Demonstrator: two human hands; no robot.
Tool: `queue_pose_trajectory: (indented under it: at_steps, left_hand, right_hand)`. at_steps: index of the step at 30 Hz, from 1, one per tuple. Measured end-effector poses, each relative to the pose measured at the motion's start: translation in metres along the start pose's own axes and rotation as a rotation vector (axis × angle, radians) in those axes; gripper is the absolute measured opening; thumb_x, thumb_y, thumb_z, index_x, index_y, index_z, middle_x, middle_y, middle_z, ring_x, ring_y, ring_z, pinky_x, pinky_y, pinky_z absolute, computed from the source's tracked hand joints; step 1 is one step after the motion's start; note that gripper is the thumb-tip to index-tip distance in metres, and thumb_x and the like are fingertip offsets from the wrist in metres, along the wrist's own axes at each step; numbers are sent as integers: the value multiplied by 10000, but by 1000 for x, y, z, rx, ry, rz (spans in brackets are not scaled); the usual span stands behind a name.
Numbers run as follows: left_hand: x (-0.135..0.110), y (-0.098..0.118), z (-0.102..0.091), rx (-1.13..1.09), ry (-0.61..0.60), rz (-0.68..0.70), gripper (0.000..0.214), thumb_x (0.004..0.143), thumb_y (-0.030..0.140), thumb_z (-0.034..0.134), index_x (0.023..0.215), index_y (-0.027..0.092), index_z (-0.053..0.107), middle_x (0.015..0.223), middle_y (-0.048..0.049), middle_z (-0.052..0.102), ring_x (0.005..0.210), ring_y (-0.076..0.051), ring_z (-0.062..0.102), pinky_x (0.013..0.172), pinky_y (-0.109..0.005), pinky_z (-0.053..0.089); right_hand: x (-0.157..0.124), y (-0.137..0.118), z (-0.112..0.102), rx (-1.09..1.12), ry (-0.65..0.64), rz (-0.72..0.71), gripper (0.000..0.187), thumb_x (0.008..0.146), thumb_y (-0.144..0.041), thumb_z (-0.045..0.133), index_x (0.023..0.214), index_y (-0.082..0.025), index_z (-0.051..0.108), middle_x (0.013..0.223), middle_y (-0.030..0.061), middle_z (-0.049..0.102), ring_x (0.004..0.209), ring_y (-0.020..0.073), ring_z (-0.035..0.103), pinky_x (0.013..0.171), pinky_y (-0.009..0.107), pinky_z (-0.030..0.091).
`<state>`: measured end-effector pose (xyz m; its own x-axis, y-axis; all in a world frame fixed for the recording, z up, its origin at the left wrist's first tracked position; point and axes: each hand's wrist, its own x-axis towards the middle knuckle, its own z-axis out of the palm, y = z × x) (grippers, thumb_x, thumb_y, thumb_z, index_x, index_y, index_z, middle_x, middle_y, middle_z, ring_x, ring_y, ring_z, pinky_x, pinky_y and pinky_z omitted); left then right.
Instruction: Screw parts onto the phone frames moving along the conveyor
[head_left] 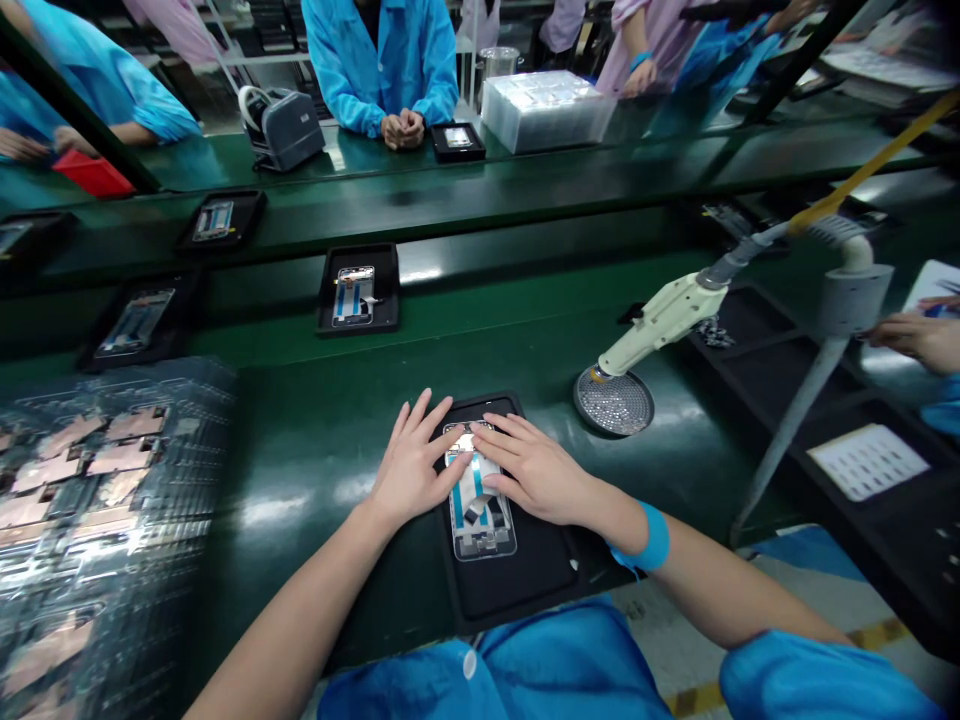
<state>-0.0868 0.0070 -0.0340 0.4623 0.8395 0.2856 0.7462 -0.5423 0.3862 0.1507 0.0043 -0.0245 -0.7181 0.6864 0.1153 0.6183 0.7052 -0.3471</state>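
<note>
A phone frame (485, 540) with blue strips and a dark flex cable lies in a black tray (517, 590) in front of me. My left hand (412, 465) rests over its upper left side, fingers stretched out and the thumb on the phone's middle. From the right, my right hand (536, 468) reaches over the upper part with fingers spread, their tips touching the phone. Both hands press flat and grasp nothing that I can see. The fingers partly cover the phone's top end. A blue band (655, 537) circles my right wrist.
An electric screwdriver (660, 320) stands tip-down at a round screw dish (615, 405). Stacked clear trays with copper-coloured parts (75, 470) fill the left. More phone frames sit in black trays, one tray (360, 320) straight ahead. A grey post (795, 430) rises on the right; co-workers sit opposite.
</note>
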Motion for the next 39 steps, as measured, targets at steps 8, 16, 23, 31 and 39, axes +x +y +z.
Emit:
queue_pose_trajectory:
  at_steps: [8, 16, 23, 31, 39]
  left_hand:
    - [-1, 13, -7, 143, -105, -44, 436, 993, 448, 545, 1337, 204, 657, 1575, -110, 457, 1528, -371, 273, 1161, -644, 363]
    - [-12, 5, -4, 112, -155, -71, 478, 1024, 424, 474, 1461, 246, 546, 1650, -93, 329, 1552, -366, 194, 1179, -646, 328]
    - [12, 23, 17, 56, -147, -14, 479, 1020, 402, 467, 1427, 171, 568, 1636, -138, 349, 1546, -410, 177, 1167, -663, 336]
    - [31, 33, 27, -77, -228, 120, 522, 1000, 354, 492, 1477, 144, 495, 1590, -153, 426, 1551, -357, 202, 1213, -609, 302]
    - [31, 18, 21, -195, -265, 154, 721, 803, 235, 579, 1501, 137, 426, 1595, -152, 412, 1547, -353, 218, 1233, -596, 281]
  right_hand:
    - [1, 2, 3, 12, 14, -8, 546, 1021, -398, 508, 1504, -148, 466, 1559, 111, 470, 1472, 353, 392, 1183, 608, 390]
    - [-14, 16, -22, 203, 803, -4, 221, 987, -201, 532, 1146, -224, 683, 1116, 79, 730, 1099, 230, 687, 1016, 460, 558]
    - [-12, 88, -81, 437, 1290, 477, 713, 750, -423, 820, 1359, -229, 505, 1359, 136, 585, 1251, 298, 599, 1046, 533, 520]
    - [7, 99, -77, 712, 1189, 431, 341, 783, -357, 759, 1054, -186, 643, 881, 15, 720, 559, 121, 642, 558, 289, 566]
    - [5, 99, -58, 674, 1256, 408, 334, 827, -382, 727, 1079, -211, 589, 864, -9, 706, 540, 99, 619, 539, 263, 534]
